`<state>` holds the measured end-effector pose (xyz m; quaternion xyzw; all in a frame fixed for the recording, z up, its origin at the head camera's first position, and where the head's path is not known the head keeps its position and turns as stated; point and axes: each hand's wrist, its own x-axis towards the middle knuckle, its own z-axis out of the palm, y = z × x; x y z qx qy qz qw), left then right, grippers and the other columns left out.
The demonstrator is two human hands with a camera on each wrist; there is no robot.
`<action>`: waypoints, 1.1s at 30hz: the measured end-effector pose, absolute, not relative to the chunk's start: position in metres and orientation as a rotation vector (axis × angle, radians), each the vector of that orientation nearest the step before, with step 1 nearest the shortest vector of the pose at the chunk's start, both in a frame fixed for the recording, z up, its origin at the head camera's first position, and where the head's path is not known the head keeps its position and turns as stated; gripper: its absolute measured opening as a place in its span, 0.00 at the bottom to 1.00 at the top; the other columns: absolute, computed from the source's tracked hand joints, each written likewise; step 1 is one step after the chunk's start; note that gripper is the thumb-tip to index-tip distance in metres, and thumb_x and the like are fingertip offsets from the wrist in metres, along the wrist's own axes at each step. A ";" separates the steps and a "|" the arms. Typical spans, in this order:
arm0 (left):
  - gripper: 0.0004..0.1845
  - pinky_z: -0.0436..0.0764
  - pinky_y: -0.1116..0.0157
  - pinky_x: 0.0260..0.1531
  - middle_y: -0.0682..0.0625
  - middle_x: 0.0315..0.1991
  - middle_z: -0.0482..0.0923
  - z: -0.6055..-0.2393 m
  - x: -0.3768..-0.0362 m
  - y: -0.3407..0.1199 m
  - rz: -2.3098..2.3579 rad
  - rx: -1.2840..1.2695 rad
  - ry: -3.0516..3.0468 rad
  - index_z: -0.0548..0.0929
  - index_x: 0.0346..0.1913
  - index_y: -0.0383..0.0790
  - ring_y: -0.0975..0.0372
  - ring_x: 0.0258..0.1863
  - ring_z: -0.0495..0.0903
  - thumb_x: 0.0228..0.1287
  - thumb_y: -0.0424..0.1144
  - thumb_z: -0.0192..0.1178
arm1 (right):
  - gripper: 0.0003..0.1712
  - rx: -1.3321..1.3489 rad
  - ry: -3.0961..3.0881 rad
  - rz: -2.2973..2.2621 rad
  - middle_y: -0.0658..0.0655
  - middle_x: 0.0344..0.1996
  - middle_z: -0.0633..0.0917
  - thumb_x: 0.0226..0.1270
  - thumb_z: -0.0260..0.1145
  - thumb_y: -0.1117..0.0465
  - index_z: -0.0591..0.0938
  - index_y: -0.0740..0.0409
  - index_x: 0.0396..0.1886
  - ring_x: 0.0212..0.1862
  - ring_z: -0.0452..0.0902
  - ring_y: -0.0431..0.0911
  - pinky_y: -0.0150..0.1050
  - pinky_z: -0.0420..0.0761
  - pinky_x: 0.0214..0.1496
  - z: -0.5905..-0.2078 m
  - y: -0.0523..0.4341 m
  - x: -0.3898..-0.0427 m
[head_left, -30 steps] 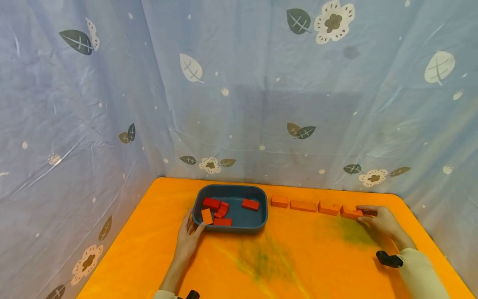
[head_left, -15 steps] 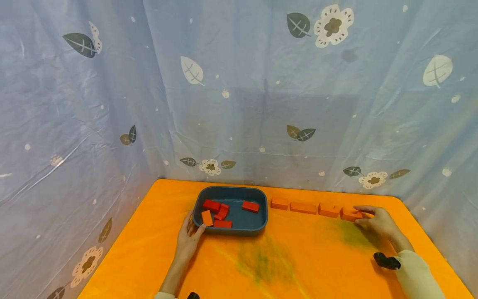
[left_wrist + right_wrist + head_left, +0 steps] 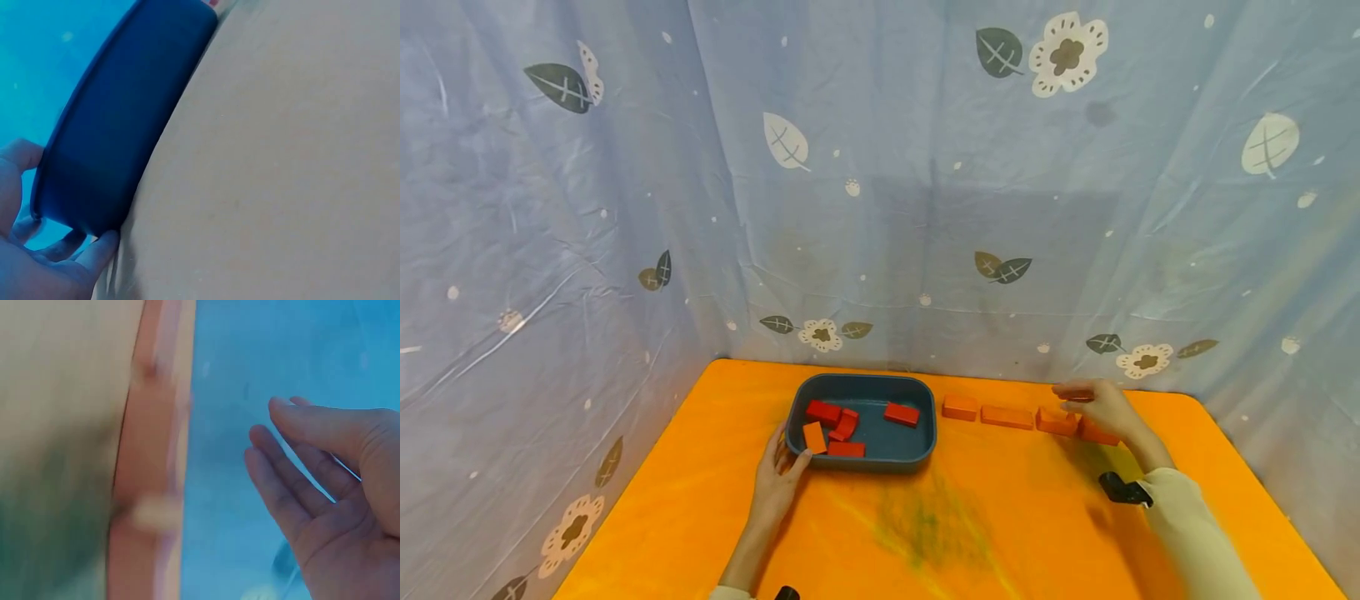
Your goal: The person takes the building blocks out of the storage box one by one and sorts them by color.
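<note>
A dark blue tray (image 3: 925,442) stands at the back middle of the orange table (image 3: 970,542). It holds several red blocks (image 3: 901,412) and one orange block (image 3: 814,437). My left hand (image 3: 777,479) grips the tray's near-left corner; in the left wrist view its thumb and fingers (image 3: 94,250) curl round the tray wall (image 3: 119,125). To the right of the tray lies a row of orange blocks (image 3: 1007,416). My right hand (image 3: 1096,406) hovers over the row's right end, palm open and empty (image 3: 325,487). The row (image 3: 150,456) shows blurred there.
A blue plastic curtain (image 3: 880,208) printed with leaves and flowers walls the table at the back and on both sides. A greenish smudge (image 3: 932,521) marks the table's middle. Bare tabletop lies in front of the tray and the row.
My right hand has left the block at the row's right end, lifted, and moved left and back over the row. The left hand and the tray have stayed put.
</note>
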<state>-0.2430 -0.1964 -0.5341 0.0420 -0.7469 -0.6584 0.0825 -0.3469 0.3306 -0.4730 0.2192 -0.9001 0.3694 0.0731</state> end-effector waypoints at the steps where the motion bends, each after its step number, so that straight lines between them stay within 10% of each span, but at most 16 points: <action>1: 0.38 0.64 0.43 0.67 0.36 0.75 0.53 -0.534 -0.243 -0.196 -1.963 0.127 -2.234 0.54 0.77 0.42 0.40 0.72 0.55 0.70 0.36 0.60 | 0.14 0.679 -2.718 1.111 0.56 0.39 0.88 0.61 0.70 0.70 0.86 0.69 0.46 0.41 0.85 0.40 0.27 0.83 0.41 -0.454 0.309 -0.337; 7: 0.38 0.61 0.43 0.68 0.36 0.75 0.52 -0.532 -0.243 -0.197 -1.957 0.120 -2.235 0.54 0.77 0.41 0.39 0.73 0.53 0.70 0.36 0.60 | 0.13 0.937 -2.678 1.265 0.74 0.45 0.84 0.63 0.65 0.75 0.83 0.77 0.48 0.47 0.81 0.65 0.47 0.84 0.49 -0.425 0.219 -0.330; 33: 0.39 0.65 0.43 0.66 0.34 0.75 0.51 -0.531 -0.241 -0.195 -1.978 0.129 -2.234 0.51 0.78 0.39 0.38 0.72 0.55 0.70 0.34 0.59 | 0.16 1.519 -2.897 0.521 0.51 0.45 0.87 0.64 0.66 0.73 0.87 0.58 0.49 0.46 0.83 0.43 0.29 0.81 0.50 -0.451 -0.026 -0.351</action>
